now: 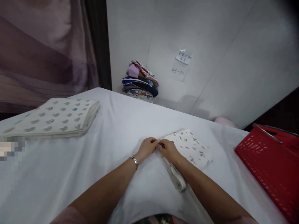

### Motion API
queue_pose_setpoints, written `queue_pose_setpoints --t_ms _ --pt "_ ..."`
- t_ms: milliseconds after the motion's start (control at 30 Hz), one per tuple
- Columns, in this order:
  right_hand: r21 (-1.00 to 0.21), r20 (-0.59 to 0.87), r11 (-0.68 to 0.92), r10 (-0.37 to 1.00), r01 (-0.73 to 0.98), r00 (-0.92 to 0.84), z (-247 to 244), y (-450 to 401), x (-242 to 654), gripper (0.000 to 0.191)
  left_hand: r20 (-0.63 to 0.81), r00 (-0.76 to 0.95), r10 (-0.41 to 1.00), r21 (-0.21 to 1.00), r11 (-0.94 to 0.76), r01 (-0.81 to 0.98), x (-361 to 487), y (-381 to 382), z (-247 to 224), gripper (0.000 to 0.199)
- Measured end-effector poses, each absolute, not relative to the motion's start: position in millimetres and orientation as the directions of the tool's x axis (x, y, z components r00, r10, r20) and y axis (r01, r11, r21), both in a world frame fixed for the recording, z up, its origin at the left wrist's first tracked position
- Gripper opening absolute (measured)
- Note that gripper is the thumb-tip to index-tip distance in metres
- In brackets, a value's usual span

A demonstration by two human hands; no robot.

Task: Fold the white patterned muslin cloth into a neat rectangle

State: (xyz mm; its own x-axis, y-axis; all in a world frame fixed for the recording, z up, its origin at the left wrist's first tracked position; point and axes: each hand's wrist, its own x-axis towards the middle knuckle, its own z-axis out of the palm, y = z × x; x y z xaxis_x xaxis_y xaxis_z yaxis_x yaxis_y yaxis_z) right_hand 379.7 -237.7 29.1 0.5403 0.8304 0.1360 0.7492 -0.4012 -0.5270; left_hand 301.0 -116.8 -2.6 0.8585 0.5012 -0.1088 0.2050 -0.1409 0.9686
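Observation:
A folded white cloth with small grey-brown prints (187, 146) lies on the white-covered table (130, 118), in front of me and a little right. Its thick folded edge runs down toward me under my right forearm. My left hand (147, 147), with a bracelet at the wrist, pinches the left corner of this cloth. Beside it, fingertips touching or nearly so, my right hand (168, 150) is closed on the same corner. The fingertips partly hide the pinched corner.
Another folded white cloth with grey shapes (58, 116) lies at the left. A red basket (268, 165) stands at the right edge. Beyond the table, a stack of folded fabrics (140, 81) stands against the wall, near paper labels (183, 57). Purple curtain (46, 46) hangs at the left.

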Motion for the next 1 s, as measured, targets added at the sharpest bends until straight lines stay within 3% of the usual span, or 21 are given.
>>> queue_pose_setpoints --t_ms 167,267,467,600,867,1000 --pt "-0.632 0.105 -0.275 0.896 0.725 0.431 41 -258 377 0.023 -0.131 0.858 0.497 0.958 -0.158 0.238 303 -115 -2 0.028" --pt "-0.613 0.177 -0.253 0.879 0.748 0.443 45 -275 387 0.028 -0.142 0.848 0.511 0.953 -0.161 0.257 302 -116 1 0.029" --pt "-0.336 0.144 -0.587 0.741 0.736 0.656 38 -298 453 0.042 -0.145 0.842 0.519 0.948 -0.171 0.269 301 -118 4 0.031" --pt "-0.297 0.077 -0.677 0.686 0.673 0.724 20 -297 487 0.056 -0.155 0.837 0.525 0.933 -0.201 0.299 303 -116 3 0.029" --pt "-0.232 0.179 -0.726 0.622 0.647 0.762 26 -305 542 0.039 -0.113 0.844 0.525 0.931 -0.239 0.274 301 -118 4 0.033" --pt "-0.178 0.135 -0.735 0.640 0.654 0.756 39 -308 573 0.031 -0.108 0.843 0.528 0.931 -0.243 0.271 300 -118 2 0.036"
